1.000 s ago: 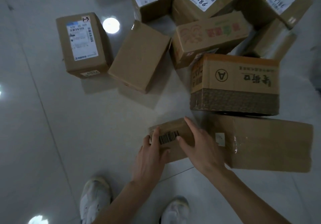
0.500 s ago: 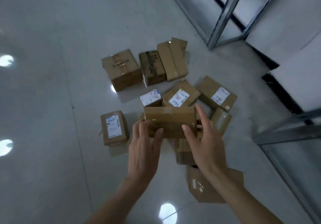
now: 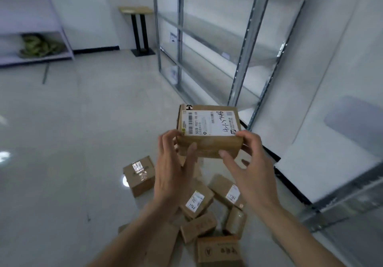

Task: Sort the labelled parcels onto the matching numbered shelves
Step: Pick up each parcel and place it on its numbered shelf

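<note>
Gripping a labelled parcel (image 3: pixel 209 131) by its near corners, the left hand (image 3: pixel 173 173) and right hand (image 3: pixel 251 170) hold it between them at chest height, fingers curled over its edges, label facing up. Seven more boxes (image 3: pixel 199 201) lie on the floor (image 3: pixel 62 153) below. Metal shelving (image 3: pixel 244 45) stands far right.

**Parcel sorting room, shelves standing bare**

A storeroom or small parcel depot: beyond the fingertips (image 3: pixel 240 133) rise metal shelving racks (image 3: pixel 246 45) with bare white boards. Below the fingers, cardboard parcels (image 3: pixel 209 202) with shipping labels lie heaped on a glossy tiled floor (image 3: pixel 62 142). Plain white walls (image 3: pixel 87 8) enclose the room.
</note>
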Motion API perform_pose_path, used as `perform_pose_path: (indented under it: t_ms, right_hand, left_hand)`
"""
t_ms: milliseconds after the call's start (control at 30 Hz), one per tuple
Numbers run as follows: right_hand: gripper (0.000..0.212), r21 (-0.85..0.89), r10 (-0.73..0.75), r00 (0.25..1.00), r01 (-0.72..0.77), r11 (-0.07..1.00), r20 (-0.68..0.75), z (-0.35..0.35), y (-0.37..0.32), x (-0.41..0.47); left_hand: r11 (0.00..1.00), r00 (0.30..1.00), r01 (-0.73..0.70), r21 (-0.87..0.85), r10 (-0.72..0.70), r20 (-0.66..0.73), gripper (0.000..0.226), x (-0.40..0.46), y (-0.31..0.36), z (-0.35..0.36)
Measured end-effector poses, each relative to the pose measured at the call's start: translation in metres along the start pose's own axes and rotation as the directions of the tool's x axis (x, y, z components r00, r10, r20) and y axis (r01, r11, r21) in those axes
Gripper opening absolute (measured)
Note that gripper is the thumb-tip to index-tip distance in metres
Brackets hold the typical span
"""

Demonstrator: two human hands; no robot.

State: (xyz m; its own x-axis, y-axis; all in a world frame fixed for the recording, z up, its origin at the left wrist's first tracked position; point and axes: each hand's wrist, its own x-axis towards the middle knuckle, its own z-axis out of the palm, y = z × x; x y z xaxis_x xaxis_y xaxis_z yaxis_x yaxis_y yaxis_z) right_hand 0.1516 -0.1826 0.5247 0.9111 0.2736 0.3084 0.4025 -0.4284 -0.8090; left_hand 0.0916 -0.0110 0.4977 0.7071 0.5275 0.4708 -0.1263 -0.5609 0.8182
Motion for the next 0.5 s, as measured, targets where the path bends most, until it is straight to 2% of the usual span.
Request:
perform_pose_path:
  t_ms: [167, 233, 300, 433, 500]
  right_hand:
    - [0.014, 0.102, -0.076, 0.985, 0.092, 0.991, -0.153, -0.058, -0.078, 0.027]
    - [0.013, 0.132, -0.090, 0.980, 0.114, 0.985, -0.179, -0.081, -0.103, 0.034]
    - [0.032, 0.152, -0.111, 0.977, 0.140, 0.979, -0.183, -0.105, -0.129, 0.041]
    - [0.086, 0.152, -0.149, 0.976, 0.174, 0.973, -0.161, -0.152, -0.177, 0.049]
    - [0.102, 0.127, -0.161, 0.976, 0.180, 0.975, -0.147, -0.174, -0.198, 0.050]
  left_hand:
    - [0.992, 0.994, -0.099, -0.080, 0.095, -0.052, 0.019, 0.049, 0.085, -0.019]
    - [0.985, 0.992, -0.121, -0.119, 0.114, -0.062, 0.019, 0.064, 0.118, -0.028]
    - [0.978, 0.989, -0.139, -0.153, 0.130, -0.068, 0.028, 0.079, 0.151, -0.039]
    - [0.951, 0.971, -0.238, -0.196, 0.229, -0.067, 0.055, 0.105, 0.215, -0.063]
    - [0.936, 0.964, -0.265, -0.234, 0.255, -0.070, 0.058, 0.117, 0.246, -0.075]
